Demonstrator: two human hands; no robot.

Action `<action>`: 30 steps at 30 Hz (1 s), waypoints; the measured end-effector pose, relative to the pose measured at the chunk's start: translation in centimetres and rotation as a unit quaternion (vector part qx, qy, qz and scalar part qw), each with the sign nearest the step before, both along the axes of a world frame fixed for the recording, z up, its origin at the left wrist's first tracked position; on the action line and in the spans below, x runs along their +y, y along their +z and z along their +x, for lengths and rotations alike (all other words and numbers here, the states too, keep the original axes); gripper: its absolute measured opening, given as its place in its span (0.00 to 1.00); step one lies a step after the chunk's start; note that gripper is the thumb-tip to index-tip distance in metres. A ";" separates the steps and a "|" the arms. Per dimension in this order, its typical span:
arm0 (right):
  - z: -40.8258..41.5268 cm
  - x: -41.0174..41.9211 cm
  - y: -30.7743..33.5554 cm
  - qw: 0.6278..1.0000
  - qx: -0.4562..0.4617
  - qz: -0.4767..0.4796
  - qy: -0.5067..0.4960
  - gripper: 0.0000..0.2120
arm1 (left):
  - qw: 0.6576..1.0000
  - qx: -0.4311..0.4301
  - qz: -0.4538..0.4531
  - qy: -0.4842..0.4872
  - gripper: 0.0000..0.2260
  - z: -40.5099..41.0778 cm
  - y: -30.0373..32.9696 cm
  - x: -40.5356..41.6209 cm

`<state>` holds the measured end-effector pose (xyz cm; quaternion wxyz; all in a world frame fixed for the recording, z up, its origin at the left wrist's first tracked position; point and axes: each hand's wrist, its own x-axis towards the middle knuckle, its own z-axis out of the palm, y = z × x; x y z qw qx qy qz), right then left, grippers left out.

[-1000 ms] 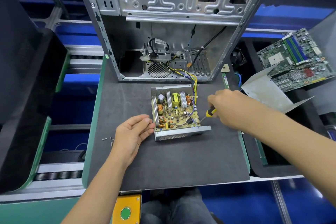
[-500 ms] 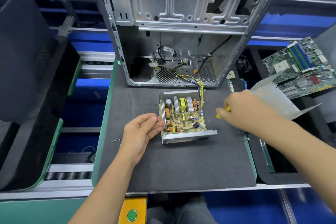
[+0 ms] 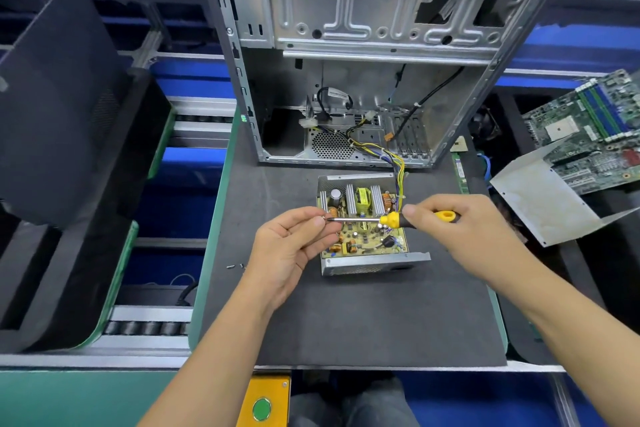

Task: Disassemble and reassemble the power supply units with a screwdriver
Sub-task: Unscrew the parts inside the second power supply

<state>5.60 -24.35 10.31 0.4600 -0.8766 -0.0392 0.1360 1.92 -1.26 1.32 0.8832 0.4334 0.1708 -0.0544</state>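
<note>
Worktop mat is bounded left and right by green edges; bare mat lies in front of the PSU, which sits near the case behind it. Loose screws lie left of the PSU. Screwdriver handle is gripped by the curled right hand, shaft held level above the board. Its tip is pinched by the left hand fingertips; whether a screw sits there cannot be told.

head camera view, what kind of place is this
Probably an electronics assembly or repair line. A stripped computer case stands on a work mat beside roller conveyors, with an opened power supply and a loose motherboard nearby.
</note>
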 end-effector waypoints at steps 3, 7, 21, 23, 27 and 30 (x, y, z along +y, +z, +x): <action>-0.1 -0.1 -0.2 1.000 0.016 0.023 -0.004 0.11 | 1.000 0.002 -0.009 0.002 0.07 0.0 -0.1 -0.1; -0.1 -0.3 -0.7 0.999 0.026 0.030 -0.007 0.11 | 1.000 0.000 -0.012 0.003 0.07 0.1 -0.2 -0.2; 0.6 -0.3 -1.5 0.990 0.135 0.003 0.033 0.20 | 0.998 -0.015 0.054 -0.030 0.06 -0.4 -1.1 0.6; 0.8 -0.3 -1.8 0.985 0.169 0.018 0.034 0.14 | 0.998 -0.011 0.059 -0.024 0.06 -0.5 -1.3 0.9; 1.1 0.7 -2.5 0.953 0.214 0.206 -0.058 0.06 | 0.997 -0.010 0.078 -0.016 0.06 -0.5 -1.8 1.5; 1.2 1.8 -2.8 0.941 0.161 0.273 -0.115 0.08 | 0.997 -0.008 0.076 -0.011 0.07 -0.7 -2.0 1.8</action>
